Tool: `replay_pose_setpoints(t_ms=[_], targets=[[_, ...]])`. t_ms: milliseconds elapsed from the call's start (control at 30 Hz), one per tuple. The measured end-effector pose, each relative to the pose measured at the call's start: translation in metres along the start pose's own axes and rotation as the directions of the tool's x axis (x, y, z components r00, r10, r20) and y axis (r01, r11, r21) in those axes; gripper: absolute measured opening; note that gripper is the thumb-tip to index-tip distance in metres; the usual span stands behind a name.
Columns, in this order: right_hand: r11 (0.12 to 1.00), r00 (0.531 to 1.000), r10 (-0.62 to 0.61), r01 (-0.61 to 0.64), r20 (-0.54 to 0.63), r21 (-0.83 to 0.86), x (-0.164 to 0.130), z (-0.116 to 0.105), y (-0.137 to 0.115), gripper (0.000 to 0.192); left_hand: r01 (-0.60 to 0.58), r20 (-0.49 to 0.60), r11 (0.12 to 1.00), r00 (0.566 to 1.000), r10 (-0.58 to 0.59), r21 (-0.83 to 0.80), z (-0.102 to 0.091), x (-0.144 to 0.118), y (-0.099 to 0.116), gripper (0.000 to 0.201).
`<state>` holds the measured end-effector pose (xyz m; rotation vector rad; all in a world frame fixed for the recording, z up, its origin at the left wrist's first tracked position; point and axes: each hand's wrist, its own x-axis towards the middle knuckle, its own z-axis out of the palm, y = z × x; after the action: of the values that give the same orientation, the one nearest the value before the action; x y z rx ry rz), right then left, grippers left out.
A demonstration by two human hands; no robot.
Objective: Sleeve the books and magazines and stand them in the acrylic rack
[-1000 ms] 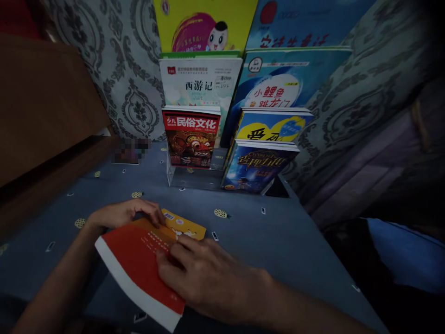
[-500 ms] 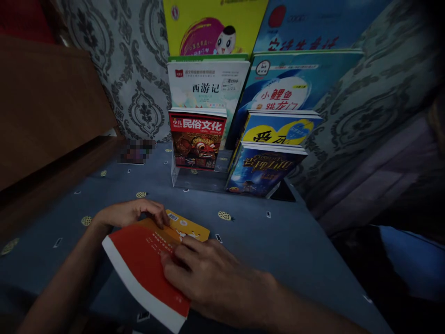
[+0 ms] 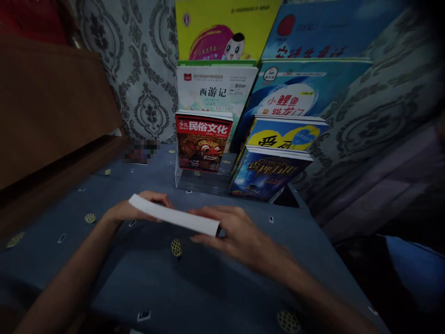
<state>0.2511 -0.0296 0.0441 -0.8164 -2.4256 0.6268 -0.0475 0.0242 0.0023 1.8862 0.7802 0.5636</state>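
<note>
Between my hands, above the table, is a book [image 3: 174, 217] seen edge-on, its white page edges facing me and its covers out of sight. My left hand [image 3: 148, 204] grips it near its left end, with the fingers partly behind the book. At the right end my right hand [image 3: 229, 227] holds it, thumb below and fingers above. Past the hands stands a clear display rack [image 3: 201, 182]. In its front left slot is a red book with a mask picture [image 3: 201, 144]; a dark blue book [image 3: 269, 174] is at the front right.
Higher in the rack stand a pale book [image 3: 215, 88], a yellow-green book [image 3: 222, 32], a teal book [image 3: 292, 88] and others. A brown wooden panel [image 3: 52, 102] borders the left side. A patterned blue cloth [image 3: 156, 278] covers the table. Patterned curtain [image 3: 149, 106] hangs behind.
The book has been raised and turned from showing its red and orange cover to edge-on. My right hand has moved up and right to its end. The view has shifted slightly.
</note>
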Motion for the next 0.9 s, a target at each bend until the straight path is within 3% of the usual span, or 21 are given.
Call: replay_pose_setpoints(t_ms=[133,233,400,533,667,800,900], targets=[[0.995,0.996,0.07,-0.066,-0.058,0.071,0.004,-0.01,0.013,0.023,-0.01,-0.11,0.991,0.994,-0.004,-0.131,0.005,0.002,-0.007,0.037],[0.992,0.99,0.101,-0.093,-0.103,0.08,0.005,-0.018,0.016,0.023,-0.026,-0.117,0.977,0.993,0.001,-0.211,0.01,0.006,-0.007,0.039],[0.995,0.983,0.082,-0.071,-0.164,0.069,0.007,-0.032,0.021,0.028,-0.005,-0.097,0.979,0.995,-0.016,-0.205,0.012,0.016,0.009,0.039],[0.998,0.976,0.003,0.01,-0.216,0.059,0.015,-0.052,0.025,0.034,-0.072,-0.168,0.99,0.984,0.051,-0.124,0.002,0.028,0.032,0.04],[0.997,0.957,-0.062,0.072,-0.285,0.023,0.026,-0.076,0.021,0.042,-0.187,-0.276,0.982,0.943,0.186,0.022,-0.012,0.042,0.059,0.041],[0.998,0.913,-0.051,0.03,-0.404,-0.057,0.033,-0.088,0.024,0.052,-0.279,-0.353,0.94,0.875,0.332,0.193,-0.018,0.056,0.076,0.045],[0.994,0.877,-0.037,-0.016,-0.479,-0.107,0.035,-0.086,0.033,0.055,-0.294,-0.402,0.922,0.835,0.377,0.253,-0.017,0.066,0.073,0.046]])
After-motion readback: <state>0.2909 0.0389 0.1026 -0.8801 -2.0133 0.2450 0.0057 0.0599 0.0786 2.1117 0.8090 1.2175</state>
